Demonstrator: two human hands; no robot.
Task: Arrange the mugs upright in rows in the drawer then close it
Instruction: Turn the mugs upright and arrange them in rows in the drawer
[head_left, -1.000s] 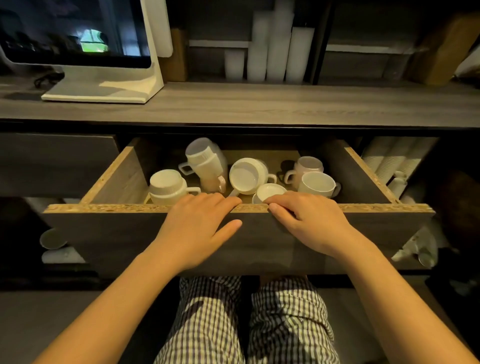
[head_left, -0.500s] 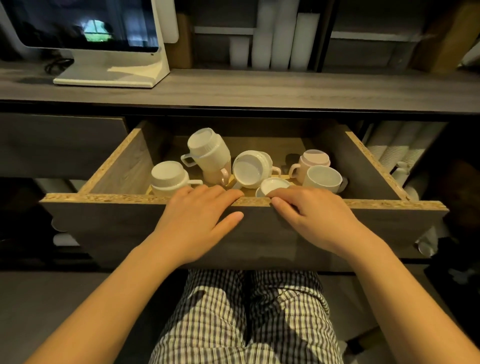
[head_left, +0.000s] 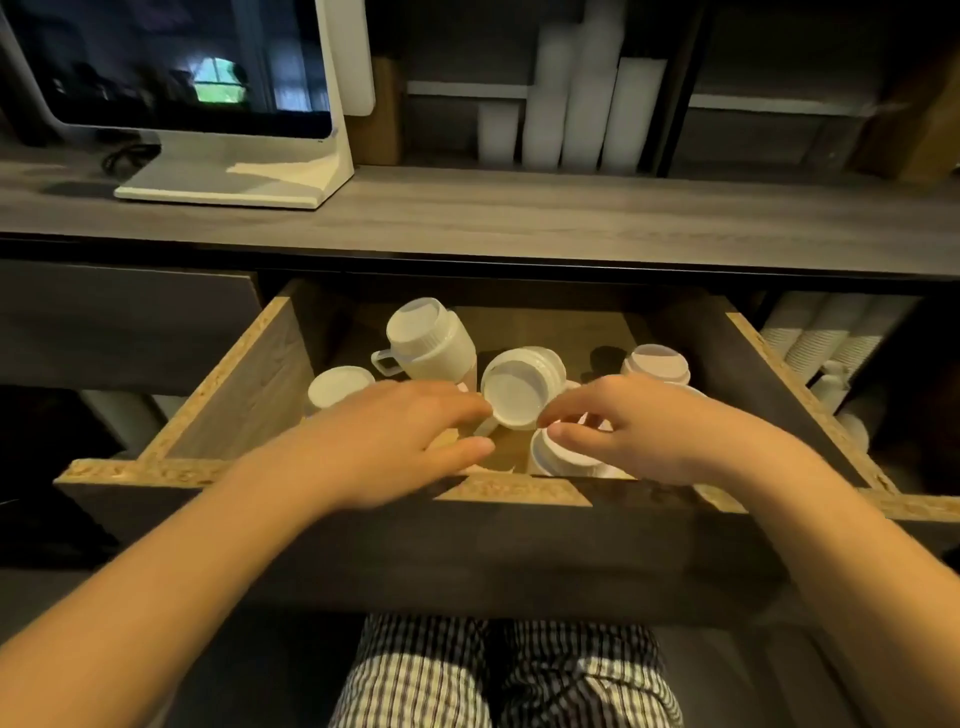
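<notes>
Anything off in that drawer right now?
Yes. In the open drawer, the middle mug lies on its side, mouth toward the camera. The stacked mugs behind it lean instead of standing straight. The rest sit scattered, not in rows. No breakage or spill visible.
</notes>
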